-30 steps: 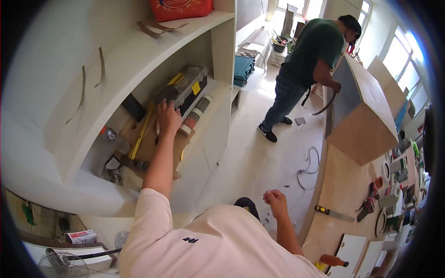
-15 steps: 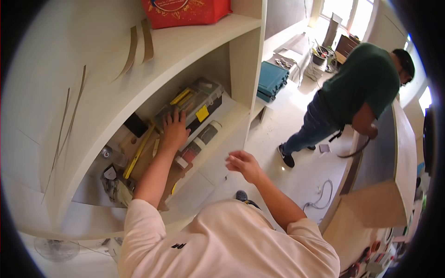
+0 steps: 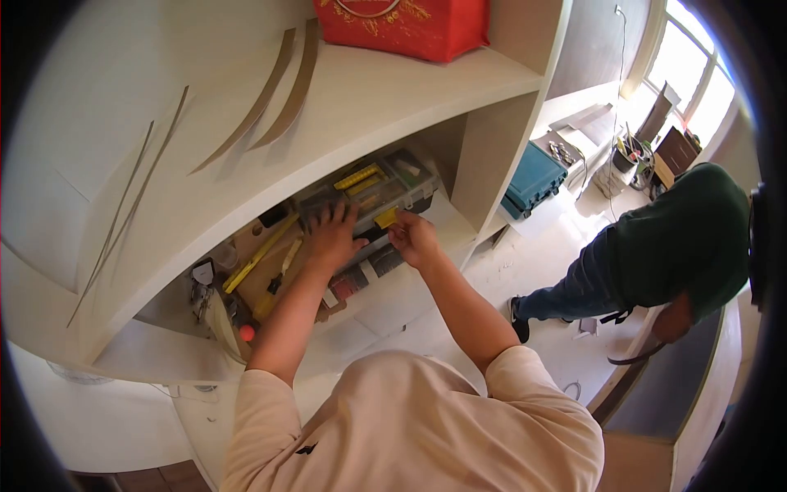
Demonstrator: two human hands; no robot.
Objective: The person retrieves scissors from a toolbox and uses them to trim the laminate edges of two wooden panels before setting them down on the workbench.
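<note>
Both hands [image 3: 330,239] now at toolbox [image 3: 406,188], right at latch [image 3: 386,218].

The low shelf [image 3: 455,228] is pale and holds a big toolbox [image 3: 395,195] with a see-through lid. A long yellow stick [image 3: 261,256] lies to the left of the box, near a clear cup [image 3: 224,255]. The high shelf [image 3: 369,92] has a curved front. It holds a red bag [image 3: 426,29], two wide brown strips [image 3: 293,97] and two thin strips [image 3: 144,182].
</note>
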